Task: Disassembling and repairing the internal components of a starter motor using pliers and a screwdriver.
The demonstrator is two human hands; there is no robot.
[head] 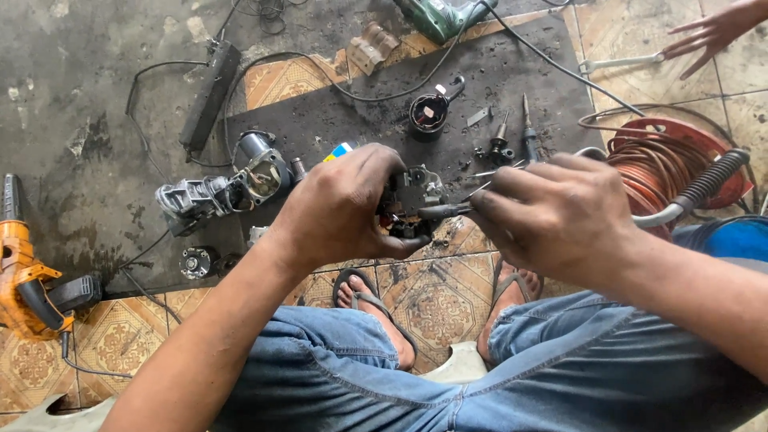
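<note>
The left hand [340, 210] has its fingers clamped on a small black machine part [410, 204], at the centre above the knees. The right hand [560, 212] pinches a thin tool [448, 211] into it. At 9 o'clock on the mat [512, 80] the motor housing [228, 186] lies open, so reassembly is not yet done

Left hand [340, 210] holds a small dark part [406, 205]; right hand [552, 216] grips a screwdriver [442, 211].

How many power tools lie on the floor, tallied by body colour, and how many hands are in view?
Orange power tool: 1
Green drill: 1
Grey dismantled tool housing: 1
Person's own hands, left hand and right hand: 2
Another person's hand: 1
Total: 3 tools, 3 hands
</note>
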